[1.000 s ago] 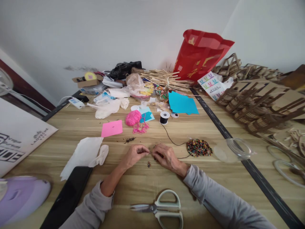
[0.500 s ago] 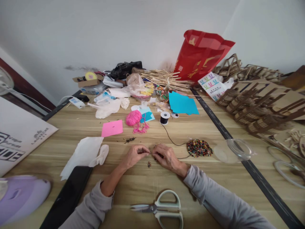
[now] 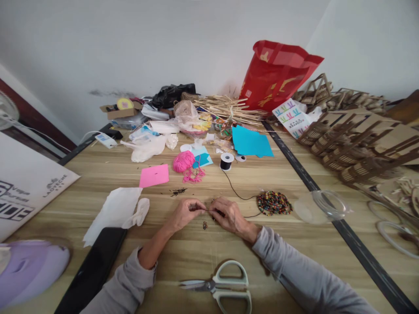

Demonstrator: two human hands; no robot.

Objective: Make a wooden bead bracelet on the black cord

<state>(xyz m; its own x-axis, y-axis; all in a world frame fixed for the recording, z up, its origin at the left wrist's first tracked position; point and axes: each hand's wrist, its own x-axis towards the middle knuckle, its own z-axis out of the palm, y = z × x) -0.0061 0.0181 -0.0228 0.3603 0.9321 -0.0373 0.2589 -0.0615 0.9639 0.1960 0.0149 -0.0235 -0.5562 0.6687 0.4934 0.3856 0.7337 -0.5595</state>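
Pinching the cord point(image 3: 234, 189) between left hand point(image 3: 185, 213) and right hand point(image 3: 229, 214), strung beads point(image 3: 204, 225) are easily shed if grip slackens.

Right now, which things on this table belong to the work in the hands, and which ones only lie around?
In use:
left hand and right hand, both pinching the thin black cord
black cord spool
pile of small coloured beads
few loose beads

Lying about:
grey-handled scissors
pink yarn ball
pink paper square
blue paper sheet
red bag
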